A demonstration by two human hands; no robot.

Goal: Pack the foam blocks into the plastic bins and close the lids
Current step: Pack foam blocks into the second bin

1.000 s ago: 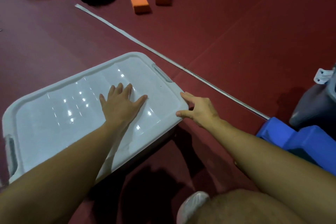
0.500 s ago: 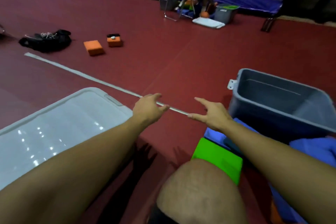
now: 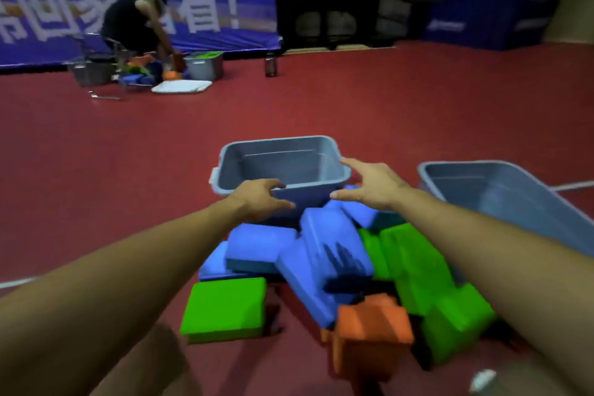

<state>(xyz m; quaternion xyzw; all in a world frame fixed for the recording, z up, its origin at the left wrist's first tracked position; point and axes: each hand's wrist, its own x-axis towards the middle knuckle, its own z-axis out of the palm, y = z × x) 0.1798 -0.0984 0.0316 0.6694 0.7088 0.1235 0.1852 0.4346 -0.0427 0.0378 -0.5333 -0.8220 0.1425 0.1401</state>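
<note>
Both hands out over the foam block pile, empty and apart. Left hand at the near wall of the open grey bin, fingers loosely spread. Right hand by that bin's right corner, fingers straight. Pile of blue, green and orange blocks just in front of the bin, on the red floor. Second grey bin to the right of the first.

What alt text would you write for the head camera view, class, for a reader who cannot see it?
Two bare hands, left hand and right hand, reach open toward an empty grey bin on a red floor. Blue, green and orange foam blocks lie heaped before it; a second grey bin stands right.
</note>
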